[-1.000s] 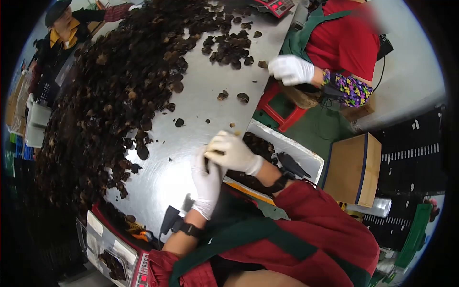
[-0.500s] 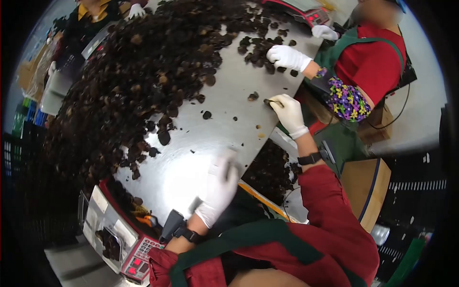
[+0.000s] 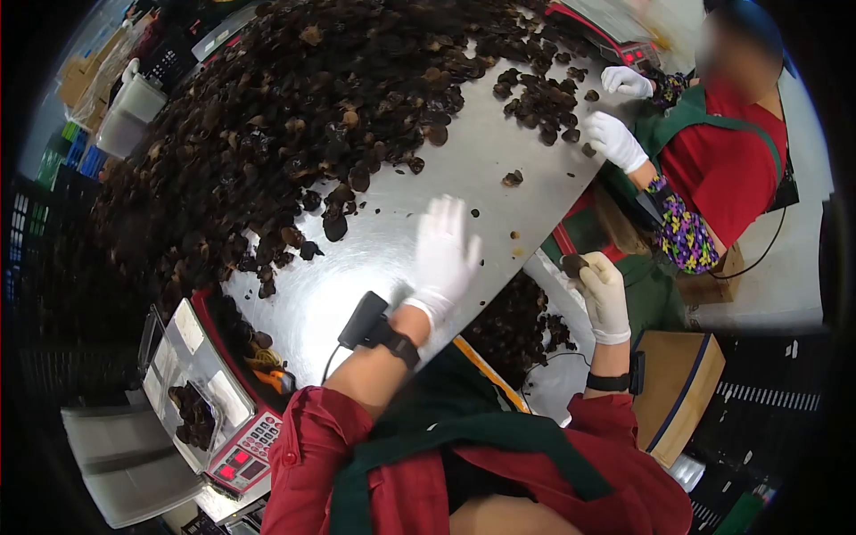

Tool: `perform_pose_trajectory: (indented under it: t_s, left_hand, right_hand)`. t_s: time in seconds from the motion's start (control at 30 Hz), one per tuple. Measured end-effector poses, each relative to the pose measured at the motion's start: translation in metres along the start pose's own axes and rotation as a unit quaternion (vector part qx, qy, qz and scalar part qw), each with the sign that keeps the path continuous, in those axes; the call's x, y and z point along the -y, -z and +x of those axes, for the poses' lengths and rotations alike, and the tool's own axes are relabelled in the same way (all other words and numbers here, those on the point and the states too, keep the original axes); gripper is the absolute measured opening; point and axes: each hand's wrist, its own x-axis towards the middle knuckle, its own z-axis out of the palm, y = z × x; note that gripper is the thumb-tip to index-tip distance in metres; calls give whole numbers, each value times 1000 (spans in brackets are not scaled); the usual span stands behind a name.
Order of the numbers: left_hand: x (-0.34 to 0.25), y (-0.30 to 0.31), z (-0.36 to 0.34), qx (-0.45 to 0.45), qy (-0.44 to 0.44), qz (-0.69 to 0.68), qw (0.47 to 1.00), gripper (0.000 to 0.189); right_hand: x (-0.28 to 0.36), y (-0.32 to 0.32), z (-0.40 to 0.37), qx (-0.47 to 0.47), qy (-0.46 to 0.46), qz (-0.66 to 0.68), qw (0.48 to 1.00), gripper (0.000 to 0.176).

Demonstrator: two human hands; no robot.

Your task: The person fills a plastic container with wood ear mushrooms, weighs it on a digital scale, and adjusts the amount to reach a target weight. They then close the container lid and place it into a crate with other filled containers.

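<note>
My left hand (image 3: 446, 254), in a white glove, lies over the metal table (image 3: 392, 234) with its fingers stretched out and nothing in them. Beyond the table's near edge, my right hand (image 3: 604, 294), gloved too, pinches a dark round piece (image 3: 573, 265) between thumb and fingers. Below and left of that hand is a container of dark pieces (image 3: 522, 325). A large heap of dark, flat, wet-looking pieces (image 3: 294, 116) covers the far left part of the table. One small clump (image 3: 512, 178) lies apart from it.
A co-worker (image 3: 731, 169) in a red shirt and green apron stands at the right, white-gloved hands near a small pile (image 3: 544, 105). A red scale (image 3: 245, 450) with a filled tray is at the lower left. A cardboard box (image 3: 682, 392) stands at the lower right.
My left hand has moved up and right over the table, its fingers now spread. My right hand has moved down and right, off the table, with the dark piece. The co-worker's near hand has shifted off the small pile.
</note>
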Motion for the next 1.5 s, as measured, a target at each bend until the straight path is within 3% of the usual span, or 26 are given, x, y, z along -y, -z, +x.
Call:
perform_pose_trajectory:
  t_s: [0.17, 0.2, 0.3, 0.37, 0.4, 0.43, 0.5, 0.53, 0.63, 0.7, 0.77, 0.8, 0.9, 1.03, 1.1, 1.17, 1.23, 1.3, 1.33, 1.37, 1.43, 1.47, 1.5]
  left_hand:
    - [-84, -1, -46, 110, -103, -181, 972, 59]
    - [-94, -4, -57, 130, -110, -211, 963, 59]
    - [-117, 26, -73, 274, -1, -330, 903, 49]
    - [-107, 44, -77, 312, -4, -289, 905, 46]
    - [-100, 56, -80, 354, -14, -249, 901, 43]
    - [-93, 72, -85, 336, -7, -238, 911, 39]
    - [-86, 111, -90, 344, 52, -220, 911, 37]
    - [-81, 127, -96, 343, 55, -217, 912, 37]
    - [-66, 167, -116, 252, 64, -239, 935, 37]
    - [-59, 188, -133, 213, 123, -202, 948, 39]
    - [-54, 200, -154, 202, 161, -204, 944, 36]
    - [-53, 205, -159, 193, 196, -210, 938, 34]
    - [-53, 221, -167, 169, 238, -260, 921, 33]
    - [-40, 217, -184, 95, 275, -361, 886, 32]
    - [-45, 229, -179, 132, 320, -364, 864, 30]
    - [-48, 235, -177, 155, 336, -385, 846, 29]
    - [-49, 234, -180, 178, 351, -397, 829, 28]
    - [-45, 223, -187, 165, 345, -443, 811, 27]
    - [-44, 218, -190, 167, 330, -440, 818, 27]
    - [-41, 213, -191, 176, 310, -419, 835, 26]
    - [-34, 200, -201, 184, 283, -410, 847, 26]
    - [-31, 196, -205, 192, 270, -401, 854, 26]
    - [-29, 197, -204, 186, 273, -402, 854, 26]
  right_hand:
    - [6, -3, 12, 94, 64, 199, 973, 21]
    - [11, -10, 15, 100, 68, 196, 973, 30]
    - [24, -36, 28, 148, 70, 193, 967, 32]
    - [29, -72, 38, 153, 59, 213, 963, 29]
    - [32, -94, 44, 134, 47, 149, 979, 28]
    - [35, -113, 52, 114, 37, 83, 989, 27]
    - [12, -144, 92, 264, 68, 122, 954, 24]
    - [11, -166, 107, 282, 45, 72, 956, 22]
    - [8, -256, 132, 249, 28, -122, 960, 25]
    - [-5, -298, 154, 254, 198, -326, 889, 39]
    - [-14, -326, 153, 154, 356, -463, 797, 52]
    - [-15, -333, 154, 179, 346, -490, 780, 63]
    - [-36, -336, 147, 251, 325, -595, 691, 54]
    - [-21, -315, 133, 414, 343, -585, 607, 39]
    - [9, -315, 141, 489, 297, -511, 641, 36]
    - [30, -341, 163, 490, 252, -495, 672, 35]
    - [30, -369, 177, 357, 349, -506, 703, 39]
    - [34, -400, 183, 279, 356, -553, 699, 52]
    - [22, -416, 193, 254, 372, -565, 692, 64]
    - [4, -429, 196, 254, 377, -557, 695, 64]
    - [-14, -450, 182, 237, 379, -589, 673, 71]
    - [-16, -458, 176, 296, 337, -622, 642, 74]
    - [-22, -458, 163, 316, 370, -658, 575, 68]
